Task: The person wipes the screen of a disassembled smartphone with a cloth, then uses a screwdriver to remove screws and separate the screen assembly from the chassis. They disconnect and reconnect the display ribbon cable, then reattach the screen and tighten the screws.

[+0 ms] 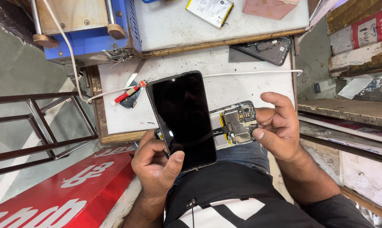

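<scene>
While the left hand [157,162] grips the near edge of the black phone screen [182,119], thumb pressed on the glass and fingers curled underneath, the screen stands tilted above the opened phone body [237,122]. A dark flat cable [221,130] joins screen and body. The right hand [279,126] pinches the right end of the phone body, thumb on top. On the white work table [224,84], a red screwdriver [129,93] lies to the left, a white cord [250,73] runs beyond the screen, and a dark back cover [269,50] rests far right.
</scene>
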The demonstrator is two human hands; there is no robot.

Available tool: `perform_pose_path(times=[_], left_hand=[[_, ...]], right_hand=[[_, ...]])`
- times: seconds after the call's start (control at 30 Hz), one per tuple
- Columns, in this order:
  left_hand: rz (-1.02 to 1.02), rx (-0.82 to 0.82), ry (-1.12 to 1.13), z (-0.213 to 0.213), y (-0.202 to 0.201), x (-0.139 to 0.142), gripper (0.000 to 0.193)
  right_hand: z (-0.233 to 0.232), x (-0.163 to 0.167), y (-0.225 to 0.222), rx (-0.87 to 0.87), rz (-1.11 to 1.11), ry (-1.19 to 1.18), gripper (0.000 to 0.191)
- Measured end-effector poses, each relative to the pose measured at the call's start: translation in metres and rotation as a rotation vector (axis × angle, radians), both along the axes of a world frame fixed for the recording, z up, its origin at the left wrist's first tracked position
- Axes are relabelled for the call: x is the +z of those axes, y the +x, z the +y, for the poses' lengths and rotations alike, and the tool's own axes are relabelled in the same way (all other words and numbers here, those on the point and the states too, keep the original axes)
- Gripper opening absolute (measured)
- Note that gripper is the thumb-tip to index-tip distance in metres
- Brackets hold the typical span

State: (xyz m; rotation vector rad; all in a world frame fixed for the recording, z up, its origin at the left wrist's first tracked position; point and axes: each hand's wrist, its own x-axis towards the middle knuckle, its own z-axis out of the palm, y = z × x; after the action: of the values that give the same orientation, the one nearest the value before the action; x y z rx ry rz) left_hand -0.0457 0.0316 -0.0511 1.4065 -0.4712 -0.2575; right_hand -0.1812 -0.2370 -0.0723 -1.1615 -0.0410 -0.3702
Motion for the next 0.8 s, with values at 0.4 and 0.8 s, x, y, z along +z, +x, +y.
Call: perform_pose_path(times=[0.4,0.8], left_hand=[[-0.023,0.019,0.039,0.0019,-0.0017,-0.0052,0.038],[-0.052,0.041,0.045,0.0029,-0.0038,-0.0074,0.037]], right_hand=[[0.0014,-0.0058,-0.002,-0.013,0.025,0.002,0.068],[0.0016,-0.0099,0.0004,0.027,-0.031,0.068,0.063]])
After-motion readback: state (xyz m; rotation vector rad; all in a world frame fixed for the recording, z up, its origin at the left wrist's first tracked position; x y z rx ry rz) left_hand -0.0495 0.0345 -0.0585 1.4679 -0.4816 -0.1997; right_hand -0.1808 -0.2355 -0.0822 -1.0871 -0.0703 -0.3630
